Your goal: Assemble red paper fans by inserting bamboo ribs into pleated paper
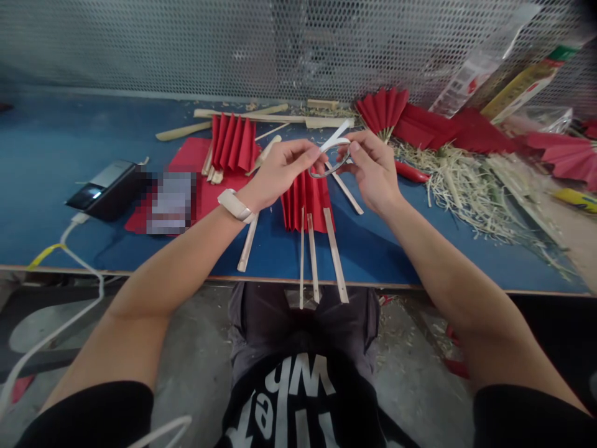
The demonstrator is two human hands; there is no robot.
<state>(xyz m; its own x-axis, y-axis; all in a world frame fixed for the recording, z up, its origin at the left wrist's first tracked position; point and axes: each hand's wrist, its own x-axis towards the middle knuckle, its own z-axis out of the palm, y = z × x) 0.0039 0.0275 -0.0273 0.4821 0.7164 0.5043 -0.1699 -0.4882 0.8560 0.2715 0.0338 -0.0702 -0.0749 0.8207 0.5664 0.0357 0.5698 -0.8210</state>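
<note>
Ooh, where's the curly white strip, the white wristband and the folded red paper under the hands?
White strip [336,142]: head view, upper curve of its loop.
White wristband [236,206]: head view, middle of its band.
Folded red paper [318,200]: head view, on its pleats.

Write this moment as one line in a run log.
left hand: holding curled white strip; right hand: holding same strip; below: pleated red paper; three wooden slats: jutting past edge of blue table

Single head-worn view, facing forward and down; hands [282,167], blue table [41,155] close below.
</note>
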